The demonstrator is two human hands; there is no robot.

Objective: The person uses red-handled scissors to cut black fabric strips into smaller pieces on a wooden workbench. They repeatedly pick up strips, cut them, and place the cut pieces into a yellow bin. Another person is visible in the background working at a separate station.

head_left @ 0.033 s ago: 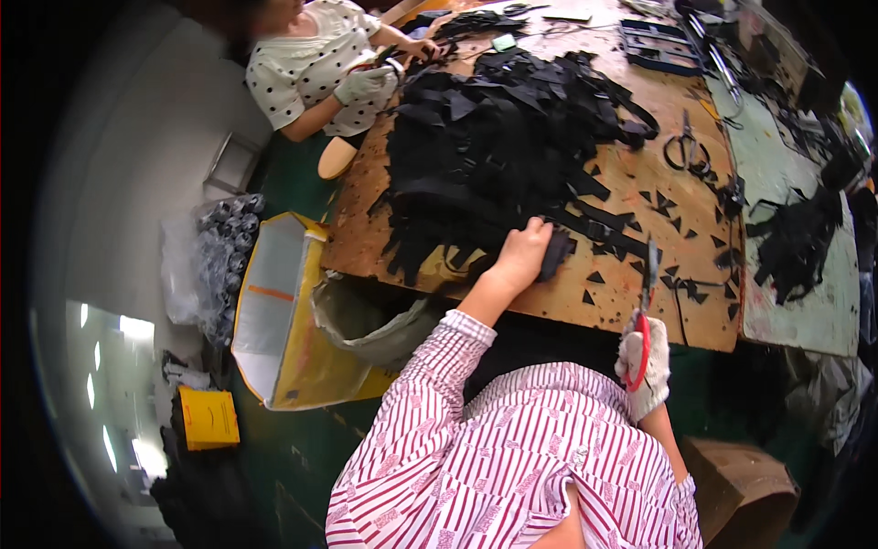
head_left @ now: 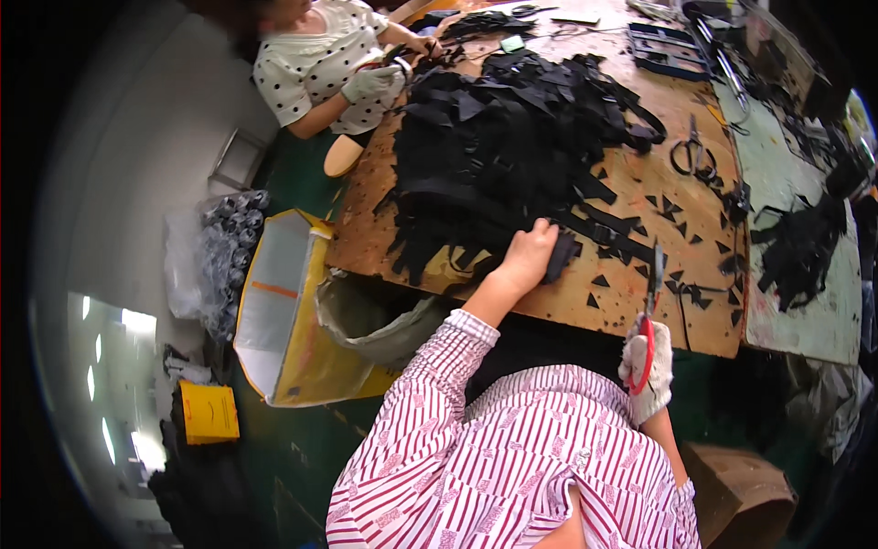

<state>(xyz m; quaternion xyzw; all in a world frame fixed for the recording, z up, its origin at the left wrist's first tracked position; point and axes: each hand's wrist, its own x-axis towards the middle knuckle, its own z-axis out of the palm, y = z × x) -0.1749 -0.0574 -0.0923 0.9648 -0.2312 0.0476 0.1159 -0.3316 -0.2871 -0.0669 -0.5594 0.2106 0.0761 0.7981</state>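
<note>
My bare left hand [head_left: 529,258] is closed at the near edge of the wooden table, gripping a dark folded strap piece [head_left: 562,256]. A large heap of black fabric straps [head_left: 494,137] spreads just beyond it. In a white knitted glove, my right hand [head_left: 651,366] holds red-handled scissors [head_left: 654,293] by the handles, blades pointing up and away over the table edge. Beside the blades lie small black triangular offcuts [head_left: 681,279] and a black strap with a buckle [head_left: 608,235]. The fingertips of my left hand are partly hidden by the strap piece.
Across the wooden table [head_left: 631,320], a person in a dotted top [head_left: 320,64] handles black pieces. More scissors [head_left: 692,156] lie to the right. A yellow-sided bin [head_left: 302,311] and a grey bag [head_left: 366,329] stand left; a cardboard box [head_left: 736,494] sits lower right.
The view has shifted slightly. Both my hands keep nearly the same place and grip, and the strap piece in my left hand shows a little more.
</note>
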